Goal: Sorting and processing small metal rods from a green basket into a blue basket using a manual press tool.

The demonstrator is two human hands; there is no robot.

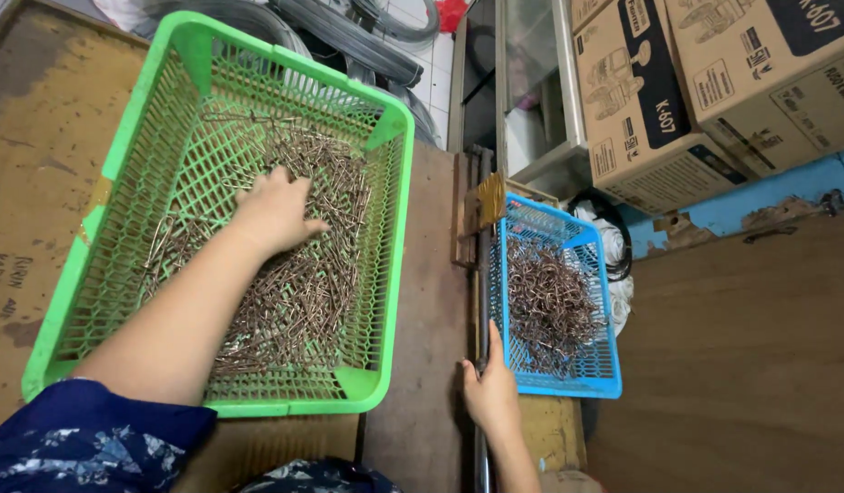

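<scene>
Below, a worn bench of scuffed brown board is carrying a green basket of plastic lattice, and a darker plank is running beside it. To the right, a smaller blue basket of the same open mesh is sitting against a metal rail, with a brown wood floor lying beyond it. Printed cardboard boxes are standing at the back against a chipped blue wall, and grey hoses are coiling behind the green basket.

Thin, bent wire pins, brownish and dull, are lying in a loose heap across the green basket's floor. The left hand is resting palm down on that heap, fingers curled into the pins; whether it is pinching any cannot be told. A blue patterned sleeve is covering the upper arm.

Curled wire hooks are piling up in the blue basket. The right hand is lying with its fingers together against the rail, beside the blue basket's near corner.
</scene>
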